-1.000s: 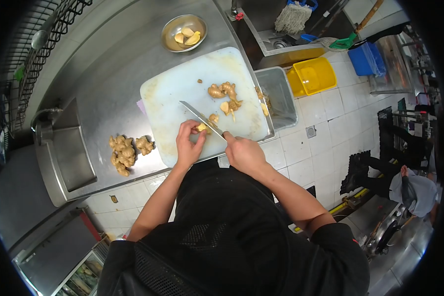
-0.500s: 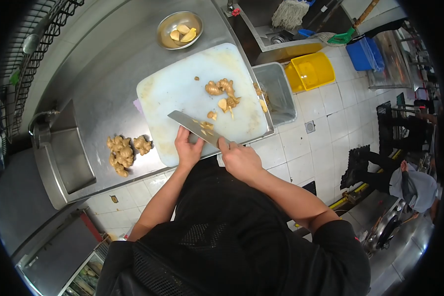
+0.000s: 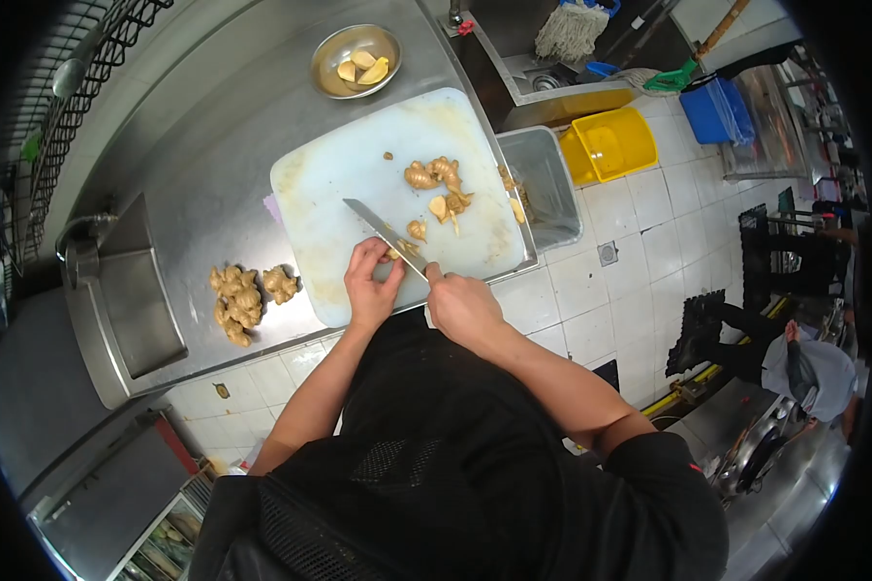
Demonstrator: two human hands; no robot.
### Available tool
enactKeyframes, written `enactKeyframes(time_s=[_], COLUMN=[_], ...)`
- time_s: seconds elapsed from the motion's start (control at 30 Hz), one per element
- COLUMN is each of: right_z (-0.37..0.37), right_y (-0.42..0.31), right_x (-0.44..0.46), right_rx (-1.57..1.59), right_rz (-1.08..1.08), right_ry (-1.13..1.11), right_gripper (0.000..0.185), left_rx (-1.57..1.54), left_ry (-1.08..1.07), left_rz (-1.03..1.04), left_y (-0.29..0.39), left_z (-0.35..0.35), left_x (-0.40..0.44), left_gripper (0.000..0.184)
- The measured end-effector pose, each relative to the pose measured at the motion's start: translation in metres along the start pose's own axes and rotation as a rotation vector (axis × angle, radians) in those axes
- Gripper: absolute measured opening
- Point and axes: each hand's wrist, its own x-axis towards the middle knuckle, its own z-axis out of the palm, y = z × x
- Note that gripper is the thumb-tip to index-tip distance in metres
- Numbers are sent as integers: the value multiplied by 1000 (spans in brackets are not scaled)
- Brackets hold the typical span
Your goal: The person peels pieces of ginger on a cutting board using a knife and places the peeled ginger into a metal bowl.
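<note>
My right hand (image 3: 467, 312) is wrapped round the handle of a wide-bladed kitchen knife (image 3: 383, 229), whose blade slants up and left over the white cutting board (image 3: 329, 184). Against the near side of the blade, my left hand (image 3: 371, 288) pinches a piece of ginger, mostly hidden by the fingers. Small ginger scraps (image 3: 409, 248) lie along the blade's far side. Farther up the board sit a knobbly ginger root (image 3: 441, 174), a cut ginger piece (image 3: 439, 206) and a smaller ginger chunk (image 3: 417, 229).
A metal bowl (image 3: 322, 76) with peeled ginger pieces stands beyond the board. Unpeeled ginger (image 3: 236, 300) lies on the steel counter (image 3: 208, 208) near a small sink (image 3: 143, 310). A grey bin (image 3: 552, 184) stands off the board's right edge. Another person (image 3: 809, 373) is at far right.
The knife blade has turned from lying nearly flat to standing more on edge. My left fingers have curled in closer to the ginger beside it.
</note>
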Motion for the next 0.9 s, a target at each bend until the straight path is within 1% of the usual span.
enactKeyframes(time_s=[0.13,0.23,0.33,0.4,0.47,0.53,0.63,0.7,0.83,0.9], right_z=[2,-7,4,23,23,17,-1,-9,-1,2], right_y=[5,2,7,17,30,35,36,29,11,2], right_x=[9,8,12,33,51,52,37,22,1,-2], right_rx=[50,103,117,162,201,239,197,98,56,-44], right_rz=[33,31,21,-1,-39,-71,-75,-24,-11,-55], right_ry=[13,-28,-6,97,104,114,116,37,28,63], right_gripper=[17,18,18,16,16,15,15,17,18,19], left_rx=[30,32,48,54,40,23,27,19,34,81], left_ry=[-28,-47,-55,-78,-84,-95,-88,-81,-86,-110], left_rz=[-8,-20,4,-18,-13,-8,-25,-12,-7,-13], left_y=[6,8,8,6,6,8,11,11,8,-3], left_z=[-1,-4,-2,-3,-4,-5,-4,-3,-2,-3], left_x=[4,4,4,4,6,6,6,7,3,-2], left_gripper=[29,30,30,30,29,29,27,24,23,22])
